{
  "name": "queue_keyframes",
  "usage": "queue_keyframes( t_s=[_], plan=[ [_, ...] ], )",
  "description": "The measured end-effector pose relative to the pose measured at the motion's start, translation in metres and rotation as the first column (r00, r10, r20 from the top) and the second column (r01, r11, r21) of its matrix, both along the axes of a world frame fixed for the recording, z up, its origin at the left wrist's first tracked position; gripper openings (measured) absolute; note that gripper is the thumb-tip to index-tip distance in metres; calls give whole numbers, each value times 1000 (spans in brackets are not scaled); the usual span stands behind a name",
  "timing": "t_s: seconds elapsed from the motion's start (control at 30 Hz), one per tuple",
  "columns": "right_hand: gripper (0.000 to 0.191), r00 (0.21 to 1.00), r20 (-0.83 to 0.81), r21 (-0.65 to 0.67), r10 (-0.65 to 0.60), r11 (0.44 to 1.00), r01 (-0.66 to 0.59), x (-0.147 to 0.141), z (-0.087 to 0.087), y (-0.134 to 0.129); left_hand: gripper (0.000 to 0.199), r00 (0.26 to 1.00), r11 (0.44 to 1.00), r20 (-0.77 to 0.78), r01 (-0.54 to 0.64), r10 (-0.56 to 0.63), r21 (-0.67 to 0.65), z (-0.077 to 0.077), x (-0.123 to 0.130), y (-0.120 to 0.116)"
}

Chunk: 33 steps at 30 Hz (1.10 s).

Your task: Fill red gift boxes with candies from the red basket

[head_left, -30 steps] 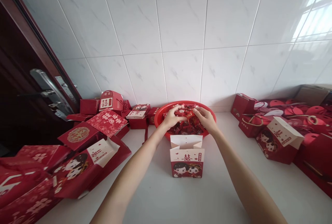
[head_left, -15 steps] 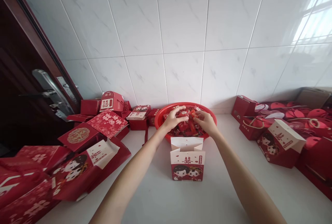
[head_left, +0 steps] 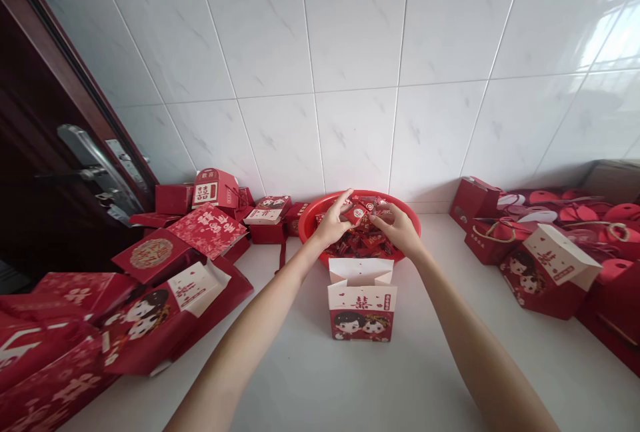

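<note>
Red wrapped candies (head_left: 370, 240) fill a red plastic basket (head_left: 306, 212) by the wall, and both my hands reach in over them. My left hand (head_left: 331, 225) is at the left side, thumb and forefinger spread apart around a red candy (head_left: 356, 213); firm contact with it does not show. On the right, my right hand (head_left: 401, 229) has its thumb and fingers bent together on a small red wrapped candy, mostly hidden by the fingers. Between my forearms stands an upright red and white gift box (head_left: 362, 315) with a cartoon couple, its top flaps open.
Red gift boxes (head_left: 150, 255) are heaped along the left side, beside a dark door with a metal handle (head_left: 90, 152). More boxes (head_left: 547, 272) with rope handles crowd the right. A tiled wall (head_left: 355, 132) rises behind the white tabletop (head_left: 320, 385).
My left hand's forefinger has lifted and spread farther from the thumb. The right hand has shifted slightly within the basket, and the orange-red candy at its fingertips no longer shows. The view has tilted slightly.
</note>
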State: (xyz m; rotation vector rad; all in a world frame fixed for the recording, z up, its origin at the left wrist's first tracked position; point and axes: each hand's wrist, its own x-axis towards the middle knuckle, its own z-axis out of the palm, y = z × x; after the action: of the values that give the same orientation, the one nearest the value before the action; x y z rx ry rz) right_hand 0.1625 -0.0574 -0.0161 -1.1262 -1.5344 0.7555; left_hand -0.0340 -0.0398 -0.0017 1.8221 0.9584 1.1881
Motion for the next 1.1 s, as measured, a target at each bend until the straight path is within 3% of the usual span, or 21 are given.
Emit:
queue_keyframes(
  t_s=[0.17,0.47,0.63,0.73,0.83,0.93,1.0,1.1],
  plan=[
    [50,999,-10,23,52,998,-52,3,-4,4,88,997,996,30,73,-72,-59,-5,0,6],
    [38,1000,-17,66,-2,998,3,0,1,0,89,998,996,63,33,-28,-86,-4,2,7],
    [37,995,25,64,100,993,-101,1,4,-2,62,999,999,33,15,-14,-30,-3,3,5],
    [41,995,-13,105,97,990,-95,2,4,-1,51,1000,1000,19,-4,3,30,-1,5,4],
    [45,992,-126,84,-4,996,14,3,2,2,34,985,985,44,-168,166,36,0,6,7],
    [44,982,-176,35,-65,997,72,5,-2,5,20,914,915,57,-403,401,27,4,-1,12],
    [42,980,-185,22,-76,996,82,6,-4,7,18,874,875,-37,-482,484,50,8,-9,15],
    [37,972,-215,-8,-97,995,97,5,-4,7,18,816,871,-304,-472,491,138,12,-23,16]
  ],
)
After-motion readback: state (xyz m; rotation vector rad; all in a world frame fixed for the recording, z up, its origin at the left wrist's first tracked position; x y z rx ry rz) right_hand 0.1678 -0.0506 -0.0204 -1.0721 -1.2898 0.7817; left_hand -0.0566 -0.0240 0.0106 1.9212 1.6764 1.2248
